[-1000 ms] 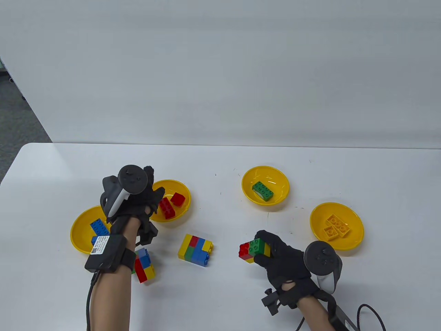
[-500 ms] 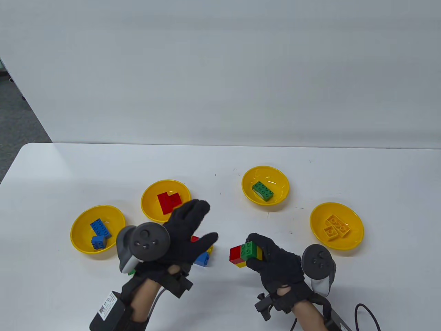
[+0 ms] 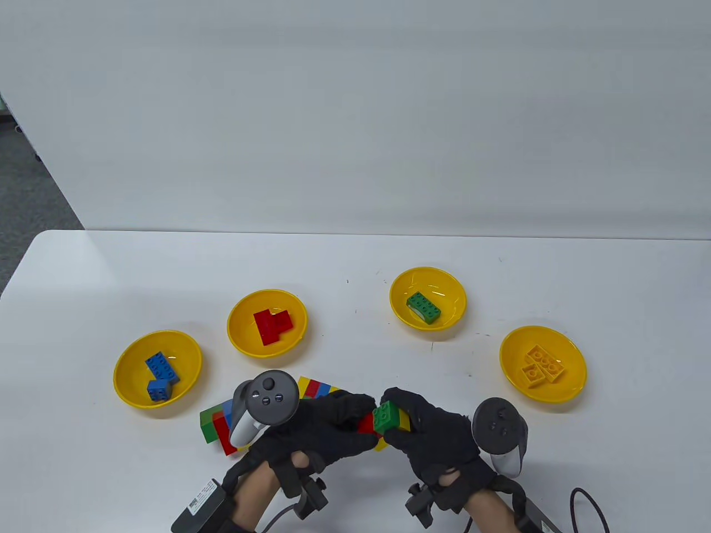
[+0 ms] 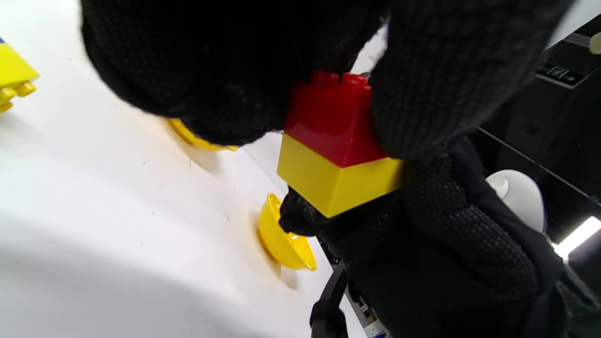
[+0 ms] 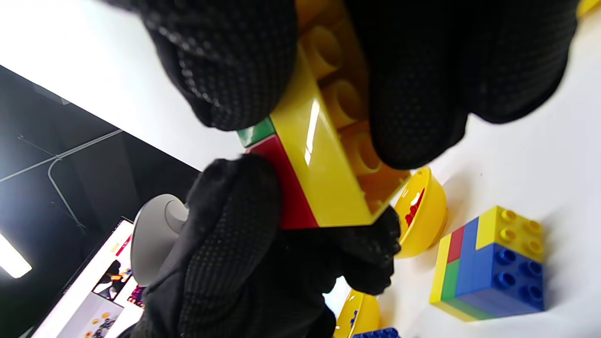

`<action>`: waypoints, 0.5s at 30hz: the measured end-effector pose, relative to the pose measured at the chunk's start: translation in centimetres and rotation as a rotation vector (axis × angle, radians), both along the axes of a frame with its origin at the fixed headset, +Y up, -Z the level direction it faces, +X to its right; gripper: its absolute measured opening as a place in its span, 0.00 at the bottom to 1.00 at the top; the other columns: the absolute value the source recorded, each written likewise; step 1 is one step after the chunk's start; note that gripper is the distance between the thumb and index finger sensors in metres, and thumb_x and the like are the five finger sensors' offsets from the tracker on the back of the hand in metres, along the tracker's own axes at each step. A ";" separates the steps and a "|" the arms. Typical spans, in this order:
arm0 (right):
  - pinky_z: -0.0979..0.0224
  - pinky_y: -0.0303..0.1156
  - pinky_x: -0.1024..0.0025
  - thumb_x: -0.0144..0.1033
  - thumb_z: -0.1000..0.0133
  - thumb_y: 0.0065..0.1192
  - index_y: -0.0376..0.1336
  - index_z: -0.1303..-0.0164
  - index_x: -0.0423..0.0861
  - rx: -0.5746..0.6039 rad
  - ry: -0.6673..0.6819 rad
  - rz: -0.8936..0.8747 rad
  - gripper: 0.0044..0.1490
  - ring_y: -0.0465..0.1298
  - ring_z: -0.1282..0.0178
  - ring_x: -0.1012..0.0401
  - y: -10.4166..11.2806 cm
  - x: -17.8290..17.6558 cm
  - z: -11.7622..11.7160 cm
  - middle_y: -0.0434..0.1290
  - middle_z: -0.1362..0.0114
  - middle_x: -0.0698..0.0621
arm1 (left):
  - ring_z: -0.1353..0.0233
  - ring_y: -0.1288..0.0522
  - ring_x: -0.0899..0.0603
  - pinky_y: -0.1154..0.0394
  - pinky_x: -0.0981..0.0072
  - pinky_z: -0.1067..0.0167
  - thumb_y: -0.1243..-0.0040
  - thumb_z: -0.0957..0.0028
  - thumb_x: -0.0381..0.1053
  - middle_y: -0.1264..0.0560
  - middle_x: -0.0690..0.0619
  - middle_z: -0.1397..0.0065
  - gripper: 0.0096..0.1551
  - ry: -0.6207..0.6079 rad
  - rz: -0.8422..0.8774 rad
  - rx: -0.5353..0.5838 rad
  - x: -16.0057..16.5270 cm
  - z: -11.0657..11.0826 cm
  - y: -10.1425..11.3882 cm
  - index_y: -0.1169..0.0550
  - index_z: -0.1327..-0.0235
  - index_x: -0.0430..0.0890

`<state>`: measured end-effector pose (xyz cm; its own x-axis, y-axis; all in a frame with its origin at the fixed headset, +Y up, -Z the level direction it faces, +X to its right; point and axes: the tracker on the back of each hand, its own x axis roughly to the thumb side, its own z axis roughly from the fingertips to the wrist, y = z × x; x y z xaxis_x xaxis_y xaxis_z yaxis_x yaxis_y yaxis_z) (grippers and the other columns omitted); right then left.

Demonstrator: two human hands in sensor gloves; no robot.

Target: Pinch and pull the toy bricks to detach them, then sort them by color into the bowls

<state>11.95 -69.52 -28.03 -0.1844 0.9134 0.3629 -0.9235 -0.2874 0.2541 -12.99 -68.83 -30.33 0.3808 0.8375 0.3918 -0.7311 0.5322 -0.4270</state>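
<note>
A small brick cluster [image 3: 389,421], green and red on top of yellow, hangs just above the table between both hands. My left hand [image 3: 366,421] pinches its red brick [image 4: 331,124] from the left with thumb and fingers. My right hand [image 3: 395,423] grips the green and yellow part [image 5: 324,155] from the right. Four yellow bowls stand in an arc: the blue-brick bowl [image 3: 128,355], the red-brick bowl [image 3: 239,333], the green-brick bowl [image 3: 452,288] and the yellow-brick bowl [image 3: 516,350].
Two more mixed clusters lie on the table: one [image 3: 214,426] left of my left wrist, another [image 3: 316,387] partly hidden behind my left hand and seen whole in the right wrist view [image 5: 493,263]. The table's left edge is rounded.
My left hand has swung from the red-brick bowl to the right and taken hold of the cluster's red brick. My right hand has carried the cluster slightly left and nearer.
</note>
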 end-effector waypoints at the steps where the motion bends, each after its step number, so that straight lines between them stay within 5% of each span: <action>1: 0.51 0.79 0.35 0.35 0.59 0.74 0.64 0.35 0.32 -0.019 0.030 -0.003 0.43 0.85 0.54 0.41 -0.1 -0.1 -0.1 0.75 0.37 0.30 | 0.49 0.14 0.32 0.17 0.42 0.53 0.17 0.58 0.58 0.18 0.35 0.39 0.39 0.008 0.017 0.005 -0.1 0.1 -0.1 0.18 0.37 0.41; 4: 0.51 0.80 0.35 0.35 0.59 0.76 0.59 0.30 0.32 -0.048 0.081 0.049 0.49 0.85 0.51 0.39 -0.1 -0.5 0.1 0.70 0.34 0.29 | 0.50 0.14 0.32 0.16 0.42 0.54 0.16 0.59 0.58 0.17 0.34 0.41 0.38 0.019 0.037 0.008 -0.2 0.3 -0.3 0.17 0.40 0.40; 9: 0.57 0.85 0.40 0.33 0.65 0.80 0.67 0.39 0.30 -0.015 0.014 -0.017 0.45 0.90 0.62 0.43 0.1 -0.2 0.1 0.79 0.45 0.31 | 0.52 0.13 0.31 0.15 0.41 0.55 0.16 0.58 0.57 0.16 0.33 0.43 0.38 -0.044 0.121 -0.055 -0.2 0.2 -0.7 0.16 0.41 0.38; 15: 0.58 0.86 0.40 0.33 0.66 0.80 0.68 0.40 0.29 -0.040 0.050 -0.090 0.44 0.90 0.63 0.43 -0.3 -0.3 0.1 0.80 0.46 0.31 | 0.51 0.12 0.31 0.14 0.42 0.56 0.15 0.59 0.57 0.15 0.33 0.43 0.37 -0.099 0.181 -0.126 -0.5 -0.4 -1.0 0.15 0.42 0.38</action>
<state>11.63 -69.78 -27.93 -0.0830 0.9395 0.3323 -0.9309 -0.1921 0.3105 -13.48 -69.84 -30.70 0.1851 0.9332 0.3081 -0.7612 0.3345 -0.5556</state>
